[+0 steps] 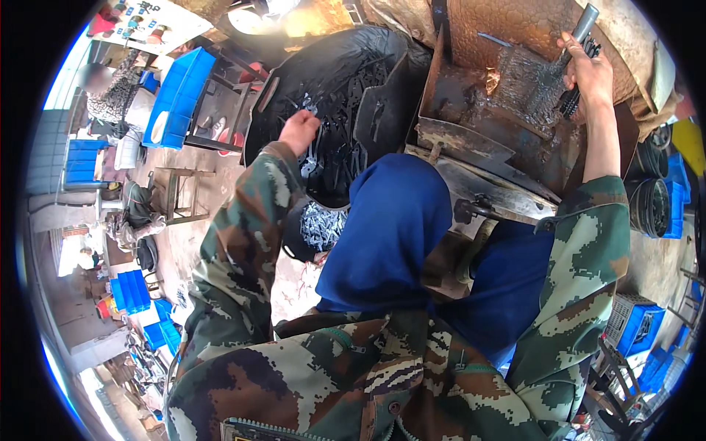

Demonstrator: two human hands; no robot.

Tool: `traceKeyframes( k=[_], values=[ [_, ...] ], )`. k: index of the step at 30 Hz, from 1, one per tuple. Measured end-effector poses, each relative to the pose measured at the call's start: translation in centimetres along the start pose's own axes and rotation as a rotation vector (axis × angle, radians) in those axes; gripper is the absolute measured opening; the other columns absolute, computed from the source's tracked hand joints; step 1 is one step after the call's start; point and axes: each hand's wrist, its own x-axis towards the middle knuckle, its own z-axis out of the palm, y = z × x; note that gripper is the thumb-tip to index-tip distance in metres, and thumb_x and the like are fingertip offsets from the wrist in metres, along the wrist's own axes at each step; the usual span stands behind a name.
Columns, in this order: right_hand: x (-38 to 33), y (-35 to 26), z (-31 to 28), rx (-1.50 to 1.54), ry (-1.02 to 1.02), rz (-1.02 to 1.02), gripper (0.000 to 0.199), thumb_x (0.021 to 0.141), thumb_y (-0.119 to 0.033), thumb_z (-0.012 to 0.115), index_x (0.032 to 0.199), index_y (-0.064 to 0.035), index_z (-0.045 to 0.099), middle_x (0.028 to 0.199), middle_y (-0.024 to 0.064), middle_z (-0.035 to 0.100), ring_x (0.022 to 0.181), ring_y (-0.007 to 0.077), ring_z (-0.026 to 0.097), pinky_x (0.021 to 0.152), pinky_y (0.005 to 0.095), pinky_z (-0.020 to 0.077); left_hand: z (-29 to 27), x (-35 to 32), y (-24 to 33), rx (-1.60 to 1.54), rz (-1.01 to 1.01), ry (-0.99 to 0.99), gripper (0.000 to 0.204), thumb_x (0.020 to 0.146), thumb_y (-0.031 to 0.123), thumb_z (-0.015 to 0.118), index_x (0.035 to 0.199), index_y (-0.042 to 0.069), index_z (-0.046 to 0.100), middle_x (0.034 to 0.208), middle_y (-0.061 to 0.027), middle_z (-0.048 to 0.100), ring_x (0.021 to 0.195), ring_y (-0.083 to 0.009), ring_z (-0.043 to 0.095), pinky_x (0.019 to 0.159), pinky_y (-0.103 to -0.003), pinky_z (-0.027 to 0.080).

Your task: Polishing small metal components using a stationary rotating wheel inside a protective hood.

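Note:
My left hand (300,131) is over a black-lined bin (254,121) with its fingers closed. Bright, shiny bits show at the fingertips, but I cannot make out whether they are gripped. Dark, narrow metal pieces (342,117) lie heaped in the bin. At the upper right my right hand (592,77) is wrapped round a tool with a thick grey round handle (585,23). Black, bristle-like parts (569,103) stick out below the fingers; their exact kind is unclear. The hand is above a rusty, wet-looking metal tray (460,92).
A black bucket of small silvery metal pieces (323,226) stands below the bin. Blue cloth (390,235) covers my legs. Blue crates (176,99) and a wooden stool (180,195) stand at the left. Another person (110,95) sits at the far left. Black buckets (649,209) stand at the right.

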Motion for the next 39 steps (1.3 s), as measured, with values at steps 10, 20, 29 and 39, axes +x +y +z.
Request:
traceKeyframes(
  k=[10, 20, 29, 39],
  values=[
    [-0.4, -0.2, -0.3, -0.025, 0.019, -0.002, 0.024, 0.096, -0.017, 0.061, 0.112, 0.0002, 0.066, 0.081, 0.0033, 0.066, 0.045, 0.0059, 0.040, 0.042, 0.0244, 0.0375, 3.4, 1.5, 0.4, 0.374, 0.029, 0.123, 0.044, 0.080, 0.041, 0.070, 0.088, -0.002, 0.069, 0.080, -0.0171, 0.069, 0.078, -0.0229, 0.067, 0.076, -0.036, 0.051],
    [-0.6, -0.4, -0.2, -0.015, 0.020, -0.018, 0.030, 0.098, -0.013, 0.057, 0.123, 0.0037, 0.061, 0.104, 0.0065, 0.072, 0.048, 0.0056, 0.039, 0.043, 0.0235, 0.0390, -0.4, 0.5, 1.6, -0.158, -0.101, 0.035, 0.027, 0.082, 0.029, 0.065, 0.085, 0.003, 0.070, 0.062, -0.0019, 0.059, 0.057, -0.0095, 0.052, 0.052, -0.030, 0.042],
    [-0.3, -0.2, -0.7, 0.026, 0.007, -0.031, 0.029, 0.097, -0.015, 0.059, 0.119, 0.0038, 0.062, 0.101, 0.0067, 0.071, 0.048, 0.0053, 0.040, 0.042, 0.0237, 0.0385, -1.7, -3.9, 7.3, -0.543, -0.072, -0.098, 0.005, 0.095, 0.018, 0.050, 0.098, 0.014, 0.051, 0.064, 0.0010, 0.048, 0.041, -0.0061, 0.031, 0.036, -0.023, 0.023],
    [-0.4, 0.2, 0.0, 0.102, 0.013, -0.047, 0.019, 0.095, -0.012, 0.061, 0.109, 0.0005, 0.065, 0.098, 0.0075, 0.072, 0.045, 0.0055, 0.041, 0.040, 0.0239, 0.0378, 0.5, -7.5, 17.8, -0.638, 0.314, -0.218, 0.031, 0.097, 0.022, 0.047, 0.117, 0.001, 0.058, 0.065, 0.0024, 0.043, 0.052, -0.0033, 0.031, 0.045, -0.019, 0.023]
  ],
)
